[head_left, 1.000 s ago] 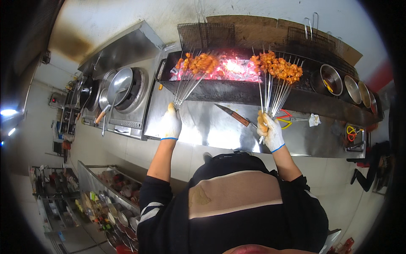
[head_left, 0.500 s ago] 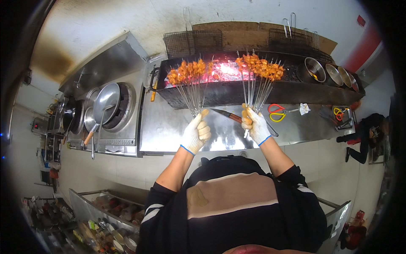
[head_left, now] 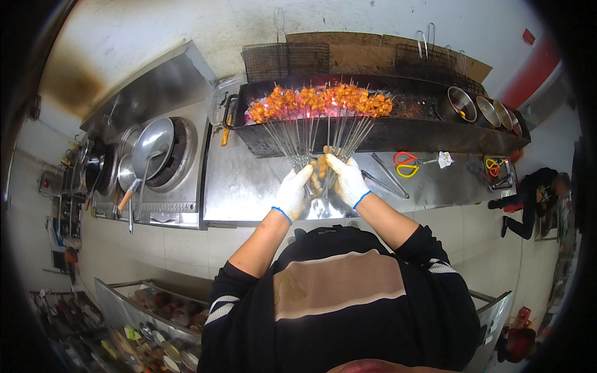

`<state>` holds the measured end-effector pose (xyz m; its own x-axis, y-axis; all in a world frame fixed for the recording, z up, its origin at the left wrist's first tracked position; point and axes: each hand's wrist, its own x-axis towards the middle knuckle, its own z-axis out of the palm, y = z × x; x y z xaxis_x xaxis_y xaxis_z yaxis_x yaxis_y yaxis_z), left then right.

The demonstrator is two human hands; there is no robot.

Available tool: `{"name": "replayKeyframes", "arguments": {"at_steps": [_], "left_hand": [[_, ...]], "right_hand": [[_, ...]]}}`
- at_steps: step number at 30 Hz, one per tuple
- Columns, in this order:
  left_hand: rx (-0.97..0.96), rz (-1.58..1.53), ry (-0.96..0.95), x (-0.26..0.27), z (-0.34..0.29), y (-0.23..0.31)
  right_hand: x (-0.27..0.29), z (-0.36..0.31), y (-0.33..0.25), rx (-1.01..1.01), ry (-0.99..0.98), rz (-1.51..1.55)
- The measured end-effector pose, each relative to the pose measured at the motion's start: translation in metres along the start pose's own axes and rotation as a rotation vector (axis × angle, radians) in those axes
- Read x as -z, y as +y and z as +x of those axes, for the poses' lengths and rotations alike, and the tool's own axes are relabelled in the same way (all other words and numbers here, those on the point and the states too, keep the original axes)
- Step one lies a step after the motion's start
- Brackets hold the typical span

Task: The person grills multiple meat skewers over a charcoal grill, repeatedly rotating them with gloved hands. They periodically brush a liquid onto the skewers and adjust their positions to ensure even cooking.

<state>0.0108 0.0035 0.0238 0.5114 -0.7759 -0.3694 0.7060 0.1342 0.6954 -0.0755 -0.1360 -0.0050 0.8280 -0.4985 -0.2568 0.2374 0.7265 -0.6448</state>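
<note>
My left hand [head_left: 293,189], in a white work glove with a blue cuff, is closed round the handle ends of a fan of metal skewers [head_left: 287,138]. Beside it my right hand [head_left: 346,178], gloved alike, grips a second bundle of skewers [head_left: 352,133]. Orange-red chunks of meat [head_left: 321,101] on both bundles form one nearly continuous row over glowing coals in the long black charcoal grill [head_left: 413,137]. The gloved fingers of the two hands nearly meet above the steel counter. Each palm and the gripped skewer ends are partly hidden.
Red-and-yellow-handled scissors [head_left: 407,166] and metal tongs [head_left: 388,177] lie on the steel counter [head_left: 242,193] to the right. Metal pots [head_left: 461,104] stand at the grill's right end. A wok [head_left: 153,146] rests on the stove at left. Another person [head_left: 536,199] is at the far right.
Both hands have moved inward, close together. The two skewer bundles, apart before with bare coals between, now adjoin over the fire. The knife on the counter is now mostly covered by my hands.
</note>
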Motion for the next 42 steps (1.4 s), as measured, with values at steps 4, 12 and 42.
{"name": "replayKeyframes", "arguments": {"at_steps": [4,12,42], "left_hand": [[-0.081,0.088,0.081,-0.008,-0.003,-0.007],[0.081,-0.022,0.014,-0.008,0.001,0.005],[0.099,-0.157,0.029,-0.025,-0.023,-0.010]], "right_hand": [[-0.014,0.008,0.014,0.071,0.092,-0.144],[-0.036,0.017,0.002,-0.005,0.079,-0.169],[-0.034,-0.009,-0.015,-0.240,-0.051,-0.158]]}}
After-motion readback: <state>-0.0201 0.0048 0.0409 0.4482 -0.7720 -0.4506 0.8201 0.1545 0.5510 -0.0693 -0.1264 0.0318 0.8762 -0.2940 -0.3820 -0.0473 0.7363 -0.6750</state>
